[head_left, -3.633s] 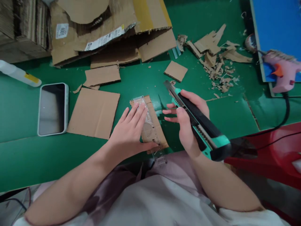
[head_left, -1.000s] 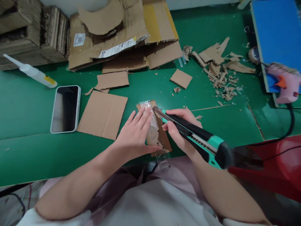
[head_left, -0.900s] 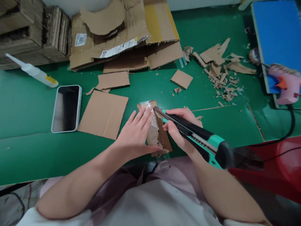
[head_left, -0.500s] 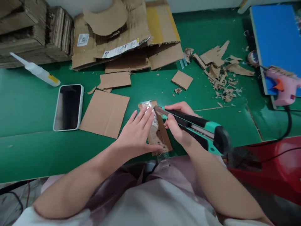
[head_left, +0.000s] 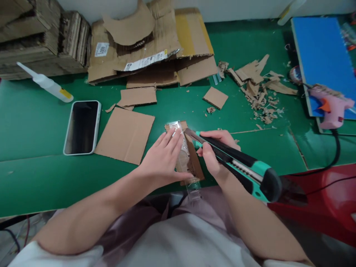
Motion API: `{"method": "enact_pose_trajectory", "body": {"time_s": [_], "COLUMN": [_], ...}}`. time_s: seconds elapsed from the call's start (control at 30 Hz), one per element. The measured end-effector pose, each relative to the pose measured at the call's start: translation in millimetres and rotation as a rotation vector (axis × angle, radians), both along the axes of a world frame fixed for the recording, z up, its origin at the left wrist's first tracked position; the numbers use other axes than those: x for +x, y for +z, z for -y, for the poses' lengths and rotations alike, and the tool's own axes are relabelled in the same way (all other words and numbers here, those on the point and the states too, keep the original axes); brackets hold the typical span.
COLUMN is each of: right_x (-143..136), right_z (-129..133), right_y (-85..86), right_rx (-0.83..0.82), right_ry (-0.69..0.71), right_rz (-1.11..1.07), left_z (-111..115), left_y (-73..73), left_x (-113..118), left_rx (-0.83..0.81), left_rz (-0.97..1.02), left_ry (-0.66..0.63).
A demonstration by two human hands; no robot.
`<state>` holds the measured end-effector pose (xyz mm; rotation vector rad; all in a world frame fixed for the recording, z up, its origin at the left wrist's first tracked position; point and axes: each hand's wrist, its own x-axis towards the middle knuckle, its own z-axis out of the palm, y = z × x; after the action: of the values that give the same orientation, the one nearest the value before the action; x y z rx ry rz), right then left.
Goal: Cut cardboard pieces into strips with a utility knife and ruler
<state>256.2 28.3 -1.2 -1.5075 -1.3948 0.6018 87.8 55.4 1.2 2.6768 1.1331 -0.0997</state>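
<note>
My left hand [head_left: 164, 155] lies flat with its fingers spread, pressing a clear plastic ruler [head_left: 184, 155] down on a narrow cardboard strip [head_left: 196, 163]. The ruler's near end sticks out past the table edge. My right hand [head_left: 218, 152] is closed around a black and green utility knife [head_left: 239, 163]. The knife's blade tip is at the ruler's right edge, near the far end of the strip. A square cardboard sheet [head_left: 126, 134] lies to the left of my left hand.
Phone [head_left: 82, 128] and white bottle [head_left: 51, 87] lie left. Stacked cardboard [head_left: 47, 44] and a flattened box [head_left: 155, 48] stand behind. A small cardboard square [head_left: 216, 97], scraps [head_left: 258, 91], a blue board [head_left: 322, 55] and pink glue gun [head_left: 332, 107] are right.
My right hand and the knife have moved slightly right and towards me, and the blade tip has shifted a little right. My left hand remains on the ruler. The whole view has shifted slightly.
</note>
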Motion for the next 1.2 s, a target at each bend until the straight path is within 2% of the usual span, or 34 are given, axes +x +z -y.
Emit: {"method": "enact_pose_trajectory", "body": {"time_s": [0.53, 0.73, 0.93, 1.07, 1.2], "right_x": [1, 2, -4, -4, -1], "right_z": [0, -2, -11, -22, -16], "right_y": [1.2, -3.9, -0.3, -2.6, -5.6], "right_rx": [-0.038, -0.030, 0.073, 0.048, 0.047], "right_ry": [0.061, 0.082, 0.096, 0.118, 0.102], "right_rz": [0.025, 0.013, 0.093, 0.021, -0.011], "left_z": [0, 0, -1, 0, 0], "left_y": [-0.6, 1.4, 3.8, -0.1, -2.0], "left_x": [0, 1, 1, 0, -1], "left_rx": [0.000, -0.022, -0.035, 0.014, 0.029], "left_rz": [0.021, -0.010, -0.034, -0.001, 0.019], "left_ry": [0.010, 0.011, 0.002, -0.008, -0.010]}}
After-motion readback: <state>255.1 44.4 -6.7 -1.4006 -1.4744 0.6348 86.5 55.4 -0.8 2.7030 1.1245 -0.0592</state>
